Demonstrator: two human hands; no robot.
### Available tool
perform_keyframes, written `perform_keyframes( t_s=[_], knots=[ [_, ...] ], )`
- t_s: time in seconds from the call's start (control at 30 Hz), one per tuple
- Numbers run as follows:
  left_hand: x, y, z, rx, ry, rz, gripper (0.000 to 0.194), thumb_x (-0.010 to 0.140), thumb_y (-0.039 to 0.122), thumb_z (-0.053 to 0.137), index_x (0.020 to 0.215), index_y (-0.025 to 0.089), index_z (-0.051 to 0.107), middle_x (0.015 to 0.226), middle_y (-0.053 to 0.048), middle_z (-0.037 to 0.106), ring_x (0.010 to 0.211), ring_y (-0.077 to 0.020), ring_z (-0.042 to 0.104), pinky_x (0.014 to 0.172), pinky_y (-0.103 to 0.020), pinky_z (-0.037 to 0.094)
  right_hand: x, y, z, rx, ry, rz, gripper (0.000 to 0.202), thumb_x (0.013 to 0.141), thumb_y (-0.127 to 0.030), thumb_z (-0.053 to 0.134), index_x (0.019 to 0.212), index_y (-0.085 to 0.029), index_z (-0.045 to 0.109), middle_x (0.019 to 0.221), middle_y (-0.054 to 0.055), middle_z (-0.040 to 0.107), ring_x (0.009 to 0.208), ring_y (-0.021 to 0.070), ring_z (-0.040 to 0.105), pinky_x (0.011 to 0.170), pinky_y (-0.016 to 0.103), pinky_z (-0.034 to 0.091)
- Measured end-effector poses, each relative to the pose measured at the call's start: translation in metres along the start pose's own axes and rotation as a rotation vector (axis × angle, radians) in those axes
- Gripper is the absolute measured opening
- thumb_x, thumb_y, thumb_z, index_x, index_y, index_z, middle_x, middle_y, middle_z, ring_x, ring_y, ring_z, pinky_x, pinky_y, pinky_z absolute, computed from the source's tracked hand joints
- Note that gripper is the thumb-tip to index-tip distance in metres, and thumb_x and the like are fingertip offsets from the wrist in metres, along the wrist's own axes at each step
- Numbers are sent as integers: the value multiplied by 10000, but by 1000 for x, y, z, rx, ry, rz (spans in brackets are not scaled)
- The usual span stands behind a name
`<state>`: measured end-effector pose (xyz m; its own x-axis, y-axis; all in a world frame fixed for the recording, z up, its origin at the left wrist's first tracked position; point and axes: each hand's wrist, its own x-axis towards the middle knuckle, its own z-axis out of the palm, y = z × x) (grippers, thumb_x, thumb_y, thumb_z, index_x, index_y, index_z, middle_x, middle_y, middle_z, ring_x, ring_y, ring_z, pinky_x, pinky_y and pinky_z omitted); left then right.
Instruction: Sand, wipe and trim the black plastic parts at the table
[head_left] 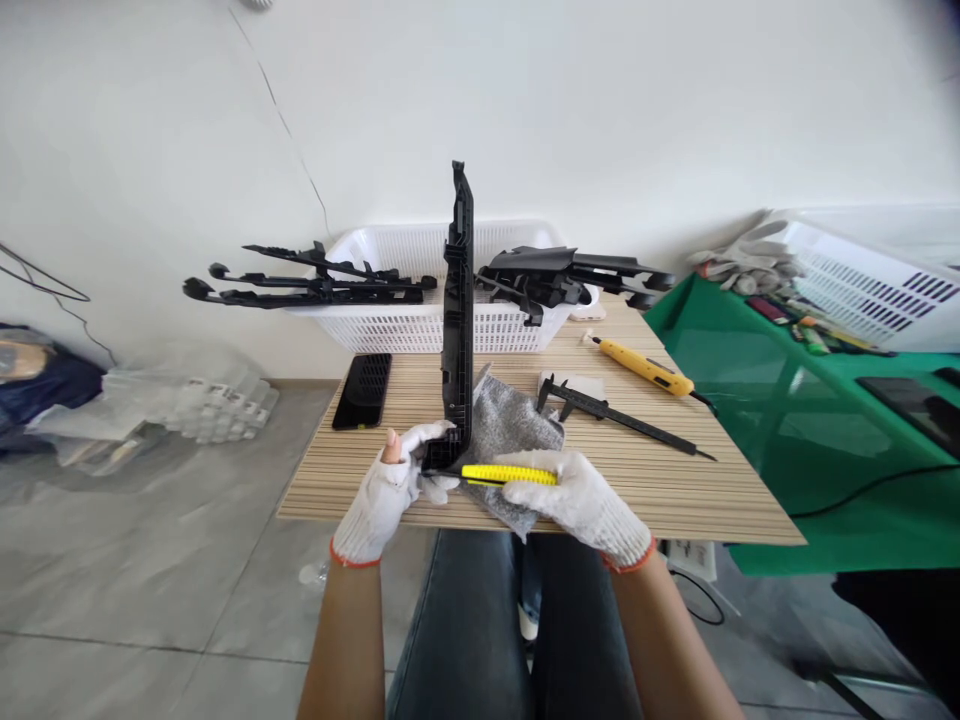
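A long black plastic trim part [457,330] stands upright over the table, its lower end gripped by my left hand [397,485]. The left glove is white, with the thumb tip bare. My right hand [577,495], also in a white glove, is closed around a yellow-handled tool [510,474] that looks like a deburring knife. Its thin dark tip points left and meets the foot of the part; exact contact is too small to make out. Beneath the tool and the right hand lies a grey speckled cloth [514,425], partly hidden.
A white basket [375,325] at the back holds several black parts [547,270] jutting out both sides. A phone [363,390] lies left. A black caliper [622,417] and a yellow corded tool [645,367] lie right. A green-covered table [720,380] adjoins.
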<state>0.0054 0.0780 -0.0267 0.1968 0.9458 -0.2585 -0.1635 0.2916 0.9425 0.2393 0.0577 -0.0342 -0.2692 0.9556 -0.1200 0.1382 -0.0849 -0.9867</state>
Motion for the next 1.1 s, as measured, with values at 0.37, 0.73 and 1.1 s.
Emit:
perform_keyframes(
  t_s=[0.37,0.73,1.1],
  knots=[
    [0,3,2,-71,0,-6,990,607,981,472,1129,169,693,1039,-142,740,573,-165,652,414,-242,472,3,-4,7,38,43,25,556,750,-558,756,1141,-164,780,919,70,769,789,211,682,720,318,564],
    [-1,3,0,-47,4,25,965,659,967,433,1143,171,683,1067,-145,731,577,-158,634,423,-248,458,0,1,1,-1,45,-1,526,734,-558,783,1090,-172,796,969,79,777,863,247,705,779,339,575],
    [-1,2,-3,-149,-53,36,854,770,873,463,1142,136,684,914,-120,735,578,-166,647,413,-222,444,-1,3,-5,-8,66,-2,520,714,-547,792,1076,-175,801,963,80,779,878,261,710,805,364,587]
  ],
)
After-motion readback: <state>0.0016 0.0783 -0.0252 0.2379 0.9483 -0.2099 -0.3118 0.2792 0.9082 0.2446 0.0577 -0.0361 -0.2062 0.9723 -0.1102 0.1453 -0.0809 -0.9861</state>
